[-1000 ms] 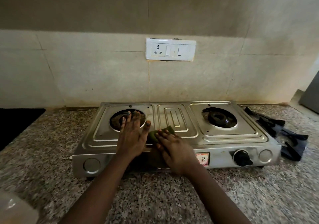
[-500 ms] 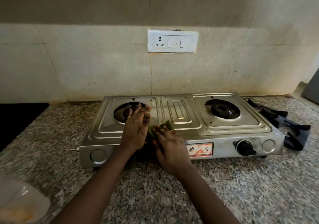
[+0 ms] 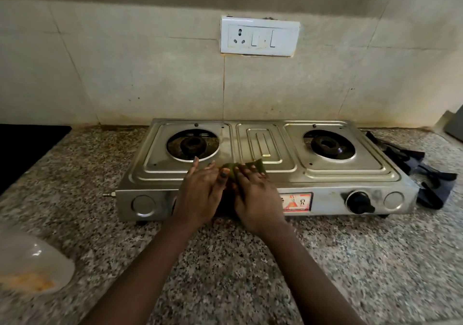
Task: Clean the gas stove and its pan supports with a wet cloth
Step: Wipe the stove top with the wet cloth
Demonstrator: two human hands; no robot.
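From the head view, the two-burner gas stove [image 3: 263,172] sits on the granite worktop [image 3: 225,262], its pan supports [image 3: 423,174] lifted off and lying just right of it, seemingly not yet wiped. The right hand [image 3: 255,194] presses a green cloth [image 3: 250,167] on the front-centre top; the left hand [image 3: 203,192] rests flat beside it. I judge the wiping under way, with much left.

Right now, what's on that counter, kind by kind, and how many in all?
Gas stove: 1
Burners: 2, left and right
Black knob: 1 in view
Green cloth: 1, under the right hand
Black pan supports: a pile, count unclear
White bowl: 1
Total: 6, plus the pile
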